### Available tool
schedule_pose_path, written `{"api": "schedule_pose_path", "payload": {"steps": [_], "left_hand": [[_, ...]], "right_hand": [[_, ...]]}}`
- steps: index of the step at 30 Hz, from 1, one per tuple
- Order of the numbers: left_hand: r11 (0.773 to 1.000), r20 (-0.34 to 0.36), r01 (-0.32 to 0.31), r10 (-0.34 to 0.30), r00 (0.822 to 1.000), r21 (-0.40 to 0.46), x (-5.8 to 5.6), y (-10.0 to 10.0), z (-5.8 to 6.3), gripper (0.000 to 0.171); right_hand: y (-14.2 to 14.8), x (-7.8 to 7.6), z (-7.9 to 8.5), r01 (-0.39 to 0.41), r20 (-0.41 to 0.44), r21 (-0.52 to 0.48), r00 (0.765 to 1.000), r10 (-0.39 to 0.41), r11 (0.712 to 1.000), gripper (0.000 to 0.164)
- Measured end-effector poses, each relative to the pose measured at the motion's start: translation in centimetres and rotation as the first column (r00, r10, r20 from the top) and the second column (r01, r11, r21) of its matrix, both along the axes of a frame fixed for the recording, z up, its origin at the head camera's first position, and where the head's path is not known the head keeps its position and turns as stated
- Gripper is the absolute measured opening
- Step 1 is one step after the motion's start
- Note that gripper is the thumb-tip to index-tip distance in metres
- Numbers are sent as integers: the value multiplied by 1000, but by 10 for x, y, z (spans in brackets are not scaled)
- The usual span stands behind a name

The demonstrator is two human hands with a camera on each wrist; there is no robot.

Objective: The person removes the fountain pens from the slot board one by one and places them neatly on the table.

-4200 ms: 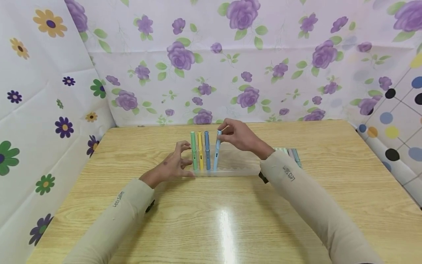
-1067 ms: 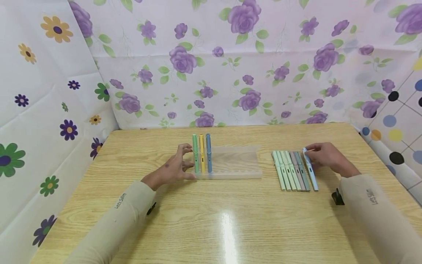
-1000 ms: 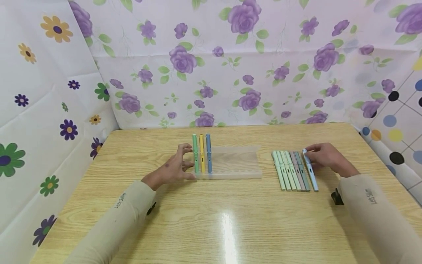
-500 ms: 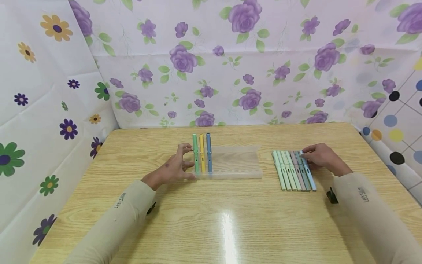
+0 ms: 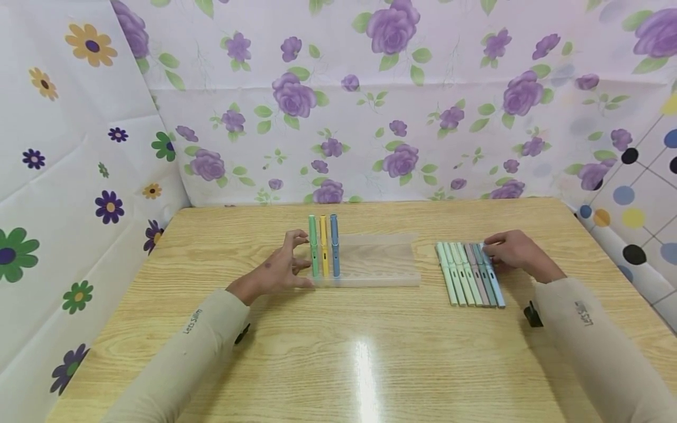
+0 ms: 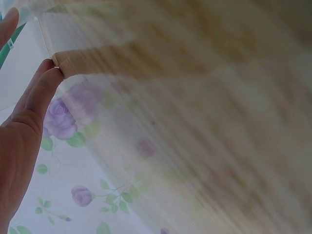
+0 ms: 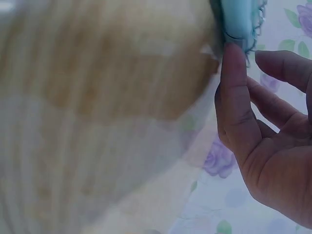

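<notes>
A clear pen stand rests on the table with a green pen, a yellow pen and a blue pen upright at its left end. My left hand grips that end, thumb at the front and fingers behind. To the right, several capped pens lie side by side, pale green ones, a mauve one and a grey-teal one. Against the row's right side lies a light blue pen. My right hand touches its upper end with extended fingers; in the right wrist view a fingertip meets a pen's end.
The wooden table reaches back to a flowered cloth. Patterned cloths also hang at the left and right sides. Table surface separates the stand from the row of pens.
The light blue pen has gone from the stand to the right end of the row, then slid left against the other pens. My right hand has loosened on it; the left hand stays.
</notes>
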State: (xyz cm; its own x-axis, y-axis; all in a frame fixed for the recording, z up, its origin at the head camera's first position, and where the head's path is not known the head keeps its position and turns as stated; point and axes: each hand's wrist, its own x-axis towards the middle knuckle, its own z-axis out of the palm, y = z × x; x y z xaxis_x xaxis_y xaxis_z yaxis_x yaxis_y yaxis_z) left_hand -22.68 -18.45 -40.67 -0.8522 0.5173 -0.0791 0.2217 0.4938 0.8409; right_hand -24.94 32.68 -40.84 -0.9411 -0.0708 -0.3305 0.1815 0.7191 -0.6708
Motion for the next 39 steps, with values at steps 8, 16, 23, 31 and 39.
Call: {"api": "schedule_pose_path", "payload": {"steps": [8,16,23,31,39], "left_hand": [[1000,-3,-3,3,1000,3,0,0,-1,94],[1000,2,-4,4,1000,10,0,0,-1,94],[1000,-1,-2,2,1000,12,0,0,-1,94],[1000,-4,3,-3,1000,3,-1,0,-1,93],[1000,-13,-2,2,1000,-12,-1,0,-1,93]], "right_hand": [[-4,-1,28,-31,-68,-5,997,31,1000,54],[-37,-9,55,-97,-182,22,978,100,995,53],[-74,-15,75,-165,-223,-60,964,148,984,50],[-111,-17,85,-238,-237,-135,950,202,962,43],[-145,-21,87,-305,-263,-164,930,256,938,41]]}}
